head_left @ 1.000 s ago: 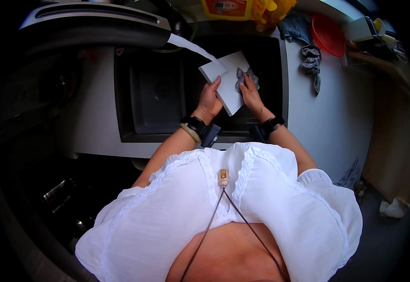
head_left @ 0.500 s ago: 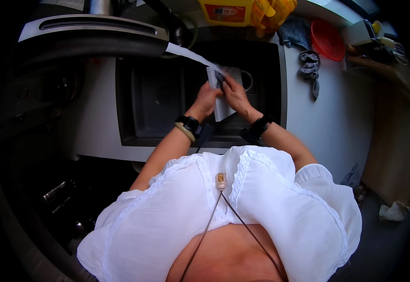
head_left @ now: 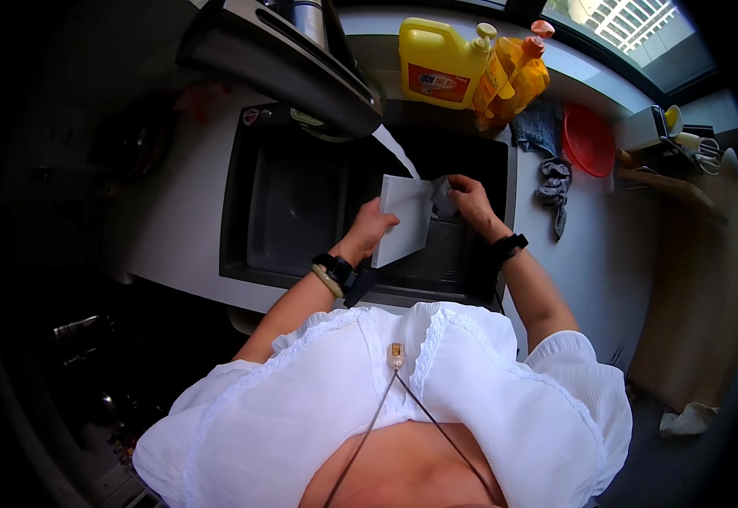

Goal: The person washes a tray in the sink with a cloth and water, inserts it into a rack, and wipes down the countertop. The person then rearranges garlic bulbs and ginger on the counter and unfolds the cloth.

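A white flat rectangular object [head_left: 404,222] is tilted over the right basin of the dark sink [head_left: 235,245]. My left hand [head_left: 369,229] grips its left edge, with the thumb on the face. To its right, my right hand [head_left: 474,203] pinches a grey cloth [head_left: 443,201], which hangs close beside the object's right edge. Water [head_left: 398,152] runs from the black faucet [head_left: 301,76] down to the top of the object.
Behind the sink stand a yellow jug [head_left: 438,72] and an orange bottle [head_left: 517,80]. On the right counter are a red bowl [head_left: 589,140], a dark crumpled cloth [head_left: 554,190] and a utensil holder [head_left: 644,127]. A wooden board [head_left: 695,279] lies at far right.
My right hand has moved off the white object to the right with the cloth. The view has shifted, showing more of the window and bottles. My left hand still holds the object.
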Motion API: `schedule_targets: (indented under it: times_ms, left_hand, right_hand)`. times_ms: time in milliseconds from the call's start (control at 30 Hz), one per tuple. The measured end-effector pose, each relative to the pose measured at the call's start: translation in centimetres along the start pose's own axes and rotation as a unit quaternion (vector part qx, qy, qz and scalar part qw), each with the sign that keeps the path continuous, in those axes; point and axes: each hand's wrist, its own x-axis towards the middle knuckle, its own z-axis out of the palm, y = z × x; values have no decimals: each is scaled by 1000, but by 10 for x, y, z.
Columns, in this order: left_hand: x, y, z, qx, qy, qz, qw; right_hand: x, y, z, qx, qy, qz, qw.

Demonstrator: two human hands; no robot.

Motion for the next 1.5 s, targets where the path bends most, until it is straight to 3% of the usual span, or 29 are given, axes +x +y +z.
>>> schedule_targets:
  times_ms: [167, 300, 400, 433, 533, 667, 767, 867, 900, 1033, 1233, 1333, 1433, 1500]
  left_hand:
    - [-4, -15, -8, 56, 17, 6, 998]
    - [-13, -16, -17, 88, 28, 28, 995]
    - [-19, -21, -26, 110, 41, 18, 993]
    - [-22, -20, -28, 120, 46, 13, 992]
    - [-29, -17, -29, 109, 47, 13, 993]
    - [-29, -25, -28, 77, 25, 18, 997]
    - [-30, -24, -27, 88, 34, 0, 996]
    - [-27, -25, -25, 96, 34, -12, 995]
    - [-27, -26, -26, 89, 34, -11, 995]
    - [-27, -25, -25, 92, 55, 1, 994]
    - [-34, -6, -20, 36, 73, -21, 996]
    - [-38, -6, -22, -3, 80, -12, 997]
    - [-35, -6, -28, -48, 74, 0, 996]
    - [-30, -14, -34, -53, 84, 10, 995]
  right_hand:
    - [10, -84, -52, -96, -172, -184, 963]
    - [22, -144, -64, -321, -226, -323, 861]
    - [15, -189, -49, -454, -215, -411, 760]
    - [32, -187, -42, -447, -213, -521, 695]
    - [50, -197, -13, -505, -216, -566, 614]
    - [65, -198, 14, -524, -188, -600, 574]
    - [116, -169, 31, -548, -101, -653, 513]
    - [93, -185, 26, -611, -105, -572, 537]
    - [97, -191, 26, -588, -81, -604, 532]
    - [82, -205, 15, -602, -64, -578, 547]
    - [80, -163, -2, -455, -91, -554, 691]
    - [72, -127, -16, -298, -50, -506, 808]
    - [75, -98, -31, -123, -46, -301, 945]
    - [75, -88, -36, -8, -44, -209, 977]
